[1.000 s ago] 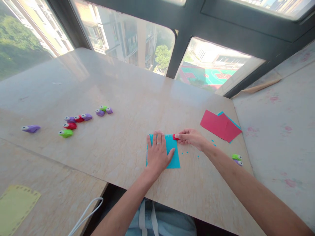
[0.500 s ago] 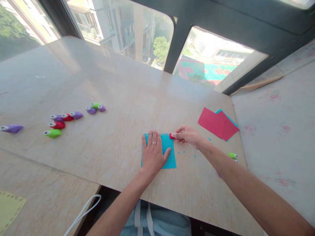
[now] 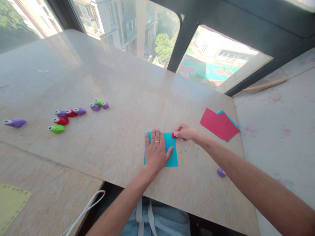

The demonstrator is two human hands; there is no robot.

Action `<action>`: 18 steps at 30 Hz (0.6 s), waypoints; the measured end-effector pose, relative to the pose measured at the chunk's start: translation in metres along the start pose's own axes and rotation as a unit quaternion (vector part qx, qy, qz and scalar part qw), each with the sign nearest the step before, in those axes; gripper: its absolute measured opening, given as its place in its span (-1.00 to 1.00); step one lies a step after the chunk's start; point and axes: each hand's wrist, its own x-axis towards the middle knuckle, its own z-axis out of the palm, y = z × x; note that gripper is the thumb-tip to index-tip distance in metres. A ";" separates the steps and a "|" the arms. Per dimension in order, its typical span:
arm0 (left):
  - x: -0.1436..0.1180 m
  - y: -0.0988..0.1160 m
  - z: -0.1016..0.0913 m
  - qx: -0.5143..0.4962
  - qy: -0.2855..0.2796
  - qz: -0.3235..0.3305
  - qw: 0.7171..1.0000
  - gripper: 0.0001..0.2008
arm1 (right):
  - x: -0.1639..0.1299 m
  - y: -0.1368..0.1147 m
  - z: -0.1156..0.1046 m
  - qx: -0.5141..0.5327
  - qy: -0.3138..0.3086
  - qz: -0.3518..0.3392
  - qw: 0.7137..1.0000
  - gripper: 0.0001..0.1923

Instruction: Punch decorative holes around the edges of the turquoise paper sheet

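From where I stand, the person's left hand (image 3: 157, 152) lies flat on a blue sheet (image 3: 173, 159), fingers pointing away and close together, thumb spread out to the right. The sheet is under that palm, near the near edge of the tabletop (image 3: 128, 131), with a strip showing to the right of the hand. It looks almost square, so I can't pick out a long axis; its sides run away from the person, and small holes line its far edge. At the far right corner of the sheet, the right hand (image 3: 185, 131) has thumb and fingers pinched on a red punch (image 3: 174, 135). The punch sits at the fingertips, to their left; what shows of it seems to lie crosswise, along the far edge, but the fingers hide too much to tell which end leads. Blue bits (image 3: 185, 151) are scattered just right of the sheet, and red paper (image 3: 218, 124) lies by the tabletop's right edge.
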 end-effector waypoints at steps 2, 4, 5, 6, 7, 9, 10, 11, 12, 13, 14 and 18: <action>0.000 0.000 0.000 -0.003 0.001 -0.001 1.000 -0.22 | -0.001 -0.001 0.000 -0.002 0.006 0.004 1.000 -0.71; 0.000 0.000 0.000 -0.006 0.003 0.000 1.000 -0.23 | -0.004 -0.004 0.001 -0.007 0.011 0.009 1.000 -0.73; 0.000 0.000 0.000 -0.006 0.005 0.002 1.000 -0.23 | -0.006 -0.005 0.001 -0.009 0.014 0.011 1.000 -0.73; 0.000 -0.001 0.001 -0.006 0.008 0.004 1.000 -0.23 | -0.008 -0.007 0.001 -0.011 0.017 0.012 1.000 -0.74; -0.001 -0.001 0.001 -0.006 0.011 0.007 1.000 -0.23 | -0.010 -0.008 0.002 -0.012 0.020 0.012 1.000 -0.74; -0.001 -0.001 0.002 -0.004 0.016 0.010 1.000 -0.22 | -0.013 -0.010 0.002 -0.016 0.025 0.013 0.999 -0.75; -0.001 -0.001 0.003 -0.002 0.018 0.011 1.000 -0.22 | -0.014 -0.011 0.001 -0.017 0.028 0.014 0.999 -0.75; -0.001 -0.001 0.003 0.001 0.020 0.012 1.000 -0.22 | -0.015 -0.011 0.000 -0.019 0.030 0.015 0.999 -0.75; -0.001 -0.001 0.004 0.003 0.021 0.013 1.000 -0.21 | -0.016 -0.011 -0.002 -0.018 0.028 0.014 0.999 -0.74; -0.001 -0.001 0.004 0.004 0.021 0.013 1.000 -0.21 | -0.016 -0.010 -0.004 -0.015 0.021 0.013 1.000 -0.74; -0.001 -0.001 0.004 0.005 0.021 0.013 1.000 -0.21 | -0.017 -0.009 -0.006 -0.011 0.011 0.008 1.000 -0.72; -0.001 -0.001 0.003 0.007 0.017 0.015 1.000 -0.21 | -0.021 -0.003 -0.018 0.013 -0.013 -0.029 0.999 -0.66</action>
